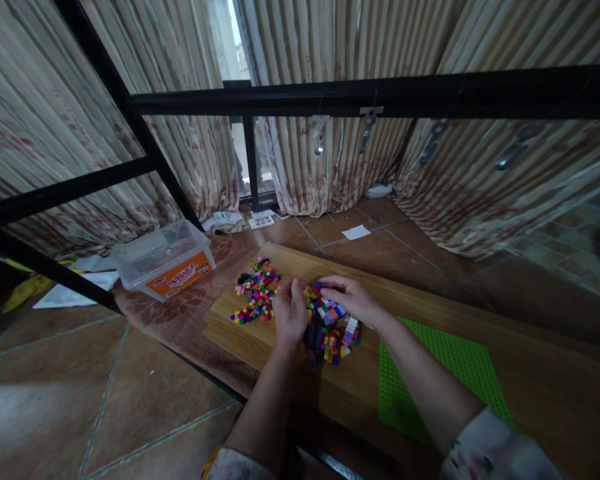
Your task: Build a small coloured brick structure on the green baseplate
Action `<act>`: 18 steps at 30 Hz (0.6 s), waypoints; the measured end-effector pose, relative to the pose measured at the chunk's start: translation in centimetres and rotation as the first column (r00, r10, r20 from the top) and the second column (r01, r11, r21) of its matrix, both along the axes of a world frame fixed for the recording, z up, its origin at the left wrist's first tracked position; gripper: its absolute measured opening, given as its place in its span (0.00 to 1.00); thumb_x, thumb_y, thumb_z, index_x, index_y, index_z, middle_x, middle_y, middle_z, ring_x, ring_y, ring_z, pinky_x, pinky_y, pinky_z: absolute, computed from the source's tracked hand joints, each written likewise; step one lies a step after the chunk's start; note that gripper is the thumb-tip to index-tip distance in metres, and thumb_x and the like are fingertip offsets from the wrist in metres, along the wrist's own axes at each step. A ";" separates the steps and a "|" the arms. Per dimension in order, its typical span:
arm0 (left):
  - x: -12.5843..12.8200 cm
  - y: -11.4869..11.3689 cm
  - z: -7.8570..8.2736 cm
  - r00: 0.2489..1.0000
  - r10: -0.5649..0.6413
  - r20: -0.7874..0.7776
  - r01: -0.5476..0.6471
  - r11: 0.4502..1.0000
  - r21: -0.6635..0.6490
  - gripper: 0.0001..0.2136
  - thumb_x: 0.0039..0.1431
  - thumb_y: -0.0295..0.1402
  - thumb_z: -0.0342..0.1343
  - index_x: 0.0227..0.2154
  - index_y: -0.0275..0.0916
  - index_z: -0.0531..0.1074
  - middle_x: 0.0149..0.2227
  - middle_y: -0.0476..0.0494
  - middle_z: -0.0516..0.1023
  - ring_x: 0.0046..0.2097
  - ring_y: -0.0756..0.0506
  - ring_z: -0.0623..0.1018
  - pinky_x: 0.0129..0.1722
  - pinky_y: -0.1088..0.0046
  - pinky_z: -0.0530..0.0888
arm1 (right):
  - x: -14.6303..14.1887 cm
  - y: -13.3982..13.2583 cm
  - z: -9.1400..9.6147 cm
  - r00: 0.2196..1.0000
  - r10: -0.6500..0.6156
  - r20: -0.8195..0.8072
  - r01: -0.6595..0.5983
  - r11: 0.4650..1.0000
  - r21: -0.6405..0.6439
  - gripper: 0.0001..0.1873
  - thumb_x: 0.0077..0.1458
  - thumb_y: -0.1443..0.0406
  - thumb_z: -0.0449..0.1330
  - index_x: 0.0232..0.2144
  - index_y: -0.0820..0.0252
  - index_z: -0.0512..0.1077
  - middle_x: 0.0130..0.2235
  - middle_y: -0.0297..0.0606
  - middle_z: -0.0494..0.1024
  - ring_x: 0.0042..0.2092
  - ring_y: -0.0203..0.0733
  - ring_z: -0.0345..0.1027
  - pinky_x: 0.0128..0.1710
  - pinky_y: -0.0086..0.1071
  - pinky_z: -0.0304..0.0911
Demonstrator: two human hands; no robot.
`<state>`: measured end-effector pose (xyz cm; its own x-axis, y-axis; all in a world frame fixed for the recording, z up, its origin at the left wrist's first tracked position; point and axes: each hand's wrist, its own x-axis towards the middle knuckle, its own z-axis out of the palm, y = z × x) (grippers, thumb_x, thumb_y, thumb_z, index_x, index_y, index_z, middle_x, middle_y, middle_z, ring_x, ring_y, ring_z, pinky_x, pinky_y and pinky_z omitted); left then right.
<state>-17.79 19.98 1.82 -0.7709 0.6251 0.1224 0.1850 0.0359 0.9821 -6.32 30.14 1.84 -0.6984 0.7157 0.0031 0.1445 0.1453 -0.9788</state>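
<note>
A heap of small coloured building bricks (330, 330) lies on a wooden board (250, 337). My left hand (290, 313) rests on the heap's left side, fingers curled over it. My right hand (353, 297) covers the heap's top, fingers bent and pressed onto the bricks. Whether either hand grips a particular brick is hidden. A second, flatter scatter of small coloured bricks (256, 293) lies to the left of my left hand. A green studded baseplate (455, 360) lies flat on the board under my right forearm.
A clear plastic box with an orange label (165, 260) stands on a brown mat at the left. Black metal frame bars (360, 97) cross overhead and at the left. Striped curtains hang behind. Papers lie on the tiled floor.
</note>
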 end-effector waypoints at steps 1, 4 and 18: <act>-0.1 0.0 0.0 1.000 0.018 0.002 -0.017 1.000 -0.009 0.17 0.63 0.43 0.46 0.28 0.38 0.72 0.27 0.46 0.76 0.27 0.48 0.73 0.28 0.74 0.66 | -0.2 0.0 0.0 1.000 -0.001 0.006 0.001 1.000 0.002 0.18 0.48 0.59 0.63 0.43 0.57 0.76 0.40 0.38 0.81 0.41 0.42 0.73 0.44 0.36 0.66; -0.3 -0.1 0.1 0.998 0.064 -0.018 -0.064 0.998 -0.018 0.19 0.63 0.46 0.44 0.29 0.38 0.73 0.22 0.48 0.74 0.24 0.49 0.71 0.28 0.74 0.65 | -1.1 0.2 0.0 0.999 0.024 0.038 -0.028 0.995 0.095 0.16 0.51 0.60 0.61 0.42 0.59 0.77 0.39 0.39 0.81 0.40 0.42 0.74 0.43 0.36 0.66; -1.3 0.0 -0.2 0.996 0.015 0.092 -0.018 1.000 0.024 0.20 0.61 0.47 0.46 0.29 0.36 0.74 0.23 0.48 0.74 0.27 0.48 0.72 0.29 0.74 0.66 | -1.5 1.4 -0.3 0.996 -0.043 0.072 0.025 0.975 0.223 0.16 0.56 0.56 0.55 0.35 0.58 0.79 0.36 0.38 0.82 0.41 0.45 0.74 0.43 0.36 0.65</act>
<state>-19.09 20.02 1.65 -0.7898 0.6098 0.0658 0.0931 0.0132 0.9956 -7.82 31.50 1.55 -0.6780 0.7265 0.1121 0.2257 0.3509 -0.9088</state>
